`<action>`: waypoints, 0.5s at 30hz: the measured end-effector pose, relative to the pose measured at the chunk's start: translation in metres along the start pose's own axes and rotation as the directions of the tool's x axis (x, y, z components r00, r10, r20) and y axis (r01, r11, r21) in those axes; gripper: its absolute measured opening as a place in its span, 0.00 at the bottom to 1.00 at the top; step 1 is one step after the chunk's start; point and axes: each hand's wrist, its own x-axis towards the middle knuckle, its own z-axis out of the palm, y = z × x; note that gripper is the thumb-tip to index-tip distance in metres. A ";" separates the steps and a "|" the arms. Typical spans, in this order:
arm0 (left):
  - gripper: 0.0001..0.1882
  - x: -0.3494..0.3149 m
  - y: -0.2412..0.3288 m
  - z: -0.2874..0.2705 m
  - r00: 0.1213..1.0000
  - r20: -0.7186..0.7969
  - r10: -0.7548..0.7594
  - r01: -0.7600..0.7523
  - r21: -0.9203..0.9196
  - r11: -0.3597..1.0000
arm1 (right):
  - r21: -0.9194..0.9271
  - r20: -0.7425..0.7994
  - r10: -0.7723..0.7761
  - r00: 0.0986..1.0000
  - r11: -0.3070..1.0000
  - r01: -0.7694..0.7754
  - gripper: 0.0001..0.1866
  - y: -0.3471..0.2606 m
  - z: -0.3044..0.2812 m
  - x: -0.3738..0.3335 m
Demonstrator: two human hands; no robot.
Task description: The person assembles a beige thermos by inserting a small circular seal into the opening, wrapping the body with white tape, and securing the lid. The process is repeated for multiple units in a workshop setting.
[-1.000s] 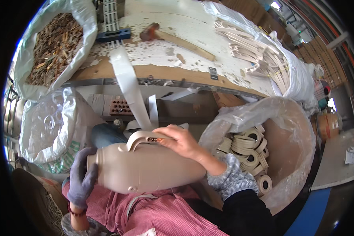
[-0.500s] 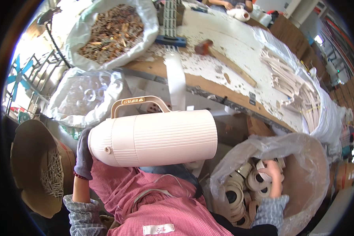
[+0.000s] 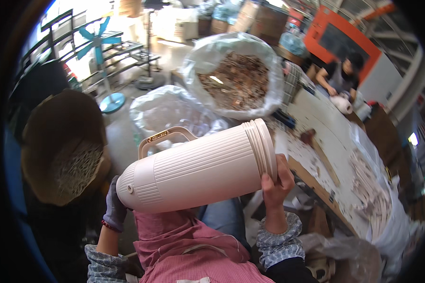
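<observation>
A pale pink thermos jug shell [image 3: 203, 170] with ribbed sides lies on its side across my lap, its handle [image 3: 177, 132] turned upward and away from me. My left hand [image 3: 114, 207], in a grey glove, is closed round the narrow shoulder end; some of its fingers are hidden. At the wide end, a matching round base ring [image 3: 269, 146] sits against the shell, with ridges like a screw thread showing beside it. My bare right hand [image 3: 277, 184] grips that ring, thumb toward me and fingers over the outer side.
Left stands a cardboard drum [image 3: 35, 165] holding thin pale sticks. Ahead are a bag of clear plastic rings [image 3: 146, 106] and a sack of brown scraps [image 3: 241, 85]. A workbench [image 3: 311, 111] with a hammer [image 3: 323, 155] runs right; another person [image 3: 340, 78] sits beyond. A plastic-lined bin [image 3: 349, 254] is lower right.
My right hand has come up from the bin of rings with a base ring and brought it to the shell's wide end. The head view has swung left; the left hand still holds the shell.
</observation>
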 end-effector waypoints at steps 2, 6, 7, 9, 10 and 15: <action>0.19 -0.007 -0.002 -0.028 0.995 0.056 0.084 -0.091 0.129 0.987 | 0.093 0.070 -0.213 0.975 0.974 0.206 0.20 -0.002 0.015 0.012; 0.19 -0.019 0.004 -0.055 0.866 0.425 0.265 -0.480 0.555 0.679 | 0.204 0.177 -0.299 0.938 0.943 0.262 0.20 -0.022 0.024 0.012; 0.19 -0.019 0.012 -0.059 0.806 0.528 0.267 -0.580 0.614 0.536 | 0.195 0.188 -0.290 0.938 0.947 0.254 0.20 -0.026 0.021 0.006; 0.19 -0.025 0.024 -0.047 0.830 0.556 0.045 -0.484 0.679 0.551 | 0.164 0.243 -0.304 0.921 0.949 0.270 0.19 -0.037 0.009 0.003; 0.19 -0.031 0.031 -0.035 0.880 0.445 -0.167 -0.238 0.717 0.655 | 0.134 0.270 -0.294 0.917 0.954 0.266 0.19 -0.042 0.002 0.000; 0.19 -0.032 0.030 -0.008 0.745 0.294 -0.599 0.279 0.678 0.680 | 0.128 0.315 -0.346 0.884 0.938 0.321 0.16 -0.049 -0.021 -0.015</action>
